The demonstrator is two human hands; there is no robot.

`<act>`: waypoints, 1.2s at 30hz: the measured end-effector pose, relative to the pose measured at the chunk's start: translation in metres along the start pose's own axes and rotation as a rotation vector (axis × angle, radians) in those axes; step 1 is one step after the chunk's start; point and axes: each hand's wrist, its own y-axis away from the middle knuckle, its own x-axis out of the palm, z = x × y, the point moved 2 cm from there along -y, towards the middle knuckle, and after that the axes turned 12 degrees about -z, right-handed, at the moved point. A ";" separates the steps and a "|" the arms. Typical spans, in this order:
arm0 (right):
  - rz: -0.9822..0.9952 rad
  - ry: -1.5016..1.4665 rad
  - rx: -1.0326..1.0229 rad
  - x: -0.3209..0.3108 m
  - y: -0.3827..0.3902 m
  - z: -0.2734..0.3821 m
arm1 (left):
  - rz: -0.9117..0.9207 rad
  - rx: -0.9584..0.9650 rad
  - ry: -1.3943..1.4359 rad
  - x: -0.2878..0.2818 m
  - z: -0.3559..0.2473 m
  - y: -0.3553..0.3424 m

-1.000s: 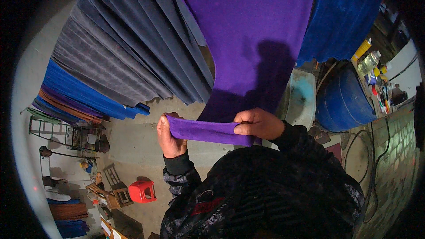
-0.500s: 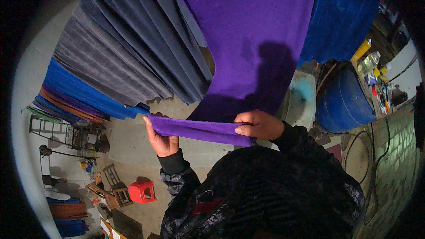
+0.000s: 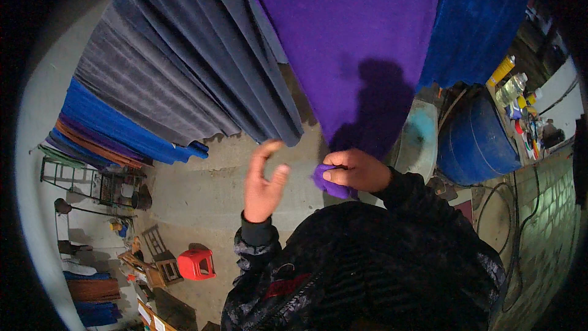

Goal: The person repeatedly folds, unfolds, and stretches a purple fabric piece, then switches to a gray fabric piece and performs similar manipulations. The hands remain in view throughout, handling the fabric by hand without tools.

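Note:
A long sheet of purple cloth hangs down toward me from the top, my shadow on its lower part. My right hand grips its bunched end, thumb over the cloth. My left hand is empty, fingers curved and apart from the thumb, left of the bunched purple end and just below the grey hanging cloth.
Blue cloth hangs at right, more coloured cloths at left. A red stool, a wooden chair, a blue barrel, a pale tub and hoses stand or lie around me.
My left hand has let go of the purple band and moved right and upward. The band has bunched up in my right hand, and the hanging sheet's left edge has straightened.

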 end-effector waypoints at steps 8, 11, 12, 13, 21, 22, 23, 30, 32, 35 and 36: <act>-0.015 -0.108 -0.032 0.003 0.001 -0.002 | 0.439 -0.014 0.072 0.034 -0.022 0.002; -0.029 -0.154 -0.065 0.004 -0.001 -0.007 | 0.435 -0.065 0.121 0.036 -0.022 0.003; -0.031 -0.164 -0.071 0.004 -0.001 -0.008 | 0.428 -0.096 0.144 0.037 -0.021 0.004; -0.037 -0.158 -0.062 0.003 -0.001 -0.010 | 0.406 -0.095 0.138 0.038 -0.020 0.004; -0.112 -0.275 -0.070 0.009 0.001 -0.011 | 0.264 -0.181 0.074 0.038 -0.008 0.006; -0.133 -0.313 -0.089 0.012 0.000 -0.011 | 0.252 -0.205 0.087 0.037 -0.008 0.007; -0.159 -0.269 -0.139 0.014 -0.001 -0.011 | 0.241 -0.229 0.100 0.037 -0.009 0.009; -0.541 0.312 -0.603 0.021 -0.001 -0.004 | 0.170 -0.277 0.254 0.040 -0.019 0.011; -0.607 0.396 -0.720 0.025 0.000 -0.001 | 0.165 -0.242 0.183 0.037 -0.019 0.008; -0.602 0.439 -0.789 0.028 0.001 0.001 | 0.166 -0.251 0.219 0.036 -0.017 0.009; -0.590 0.434 -0.783 0.029 0.000 0.000 | 0.171 -0.262 0.248 0.037 -0.016 0.010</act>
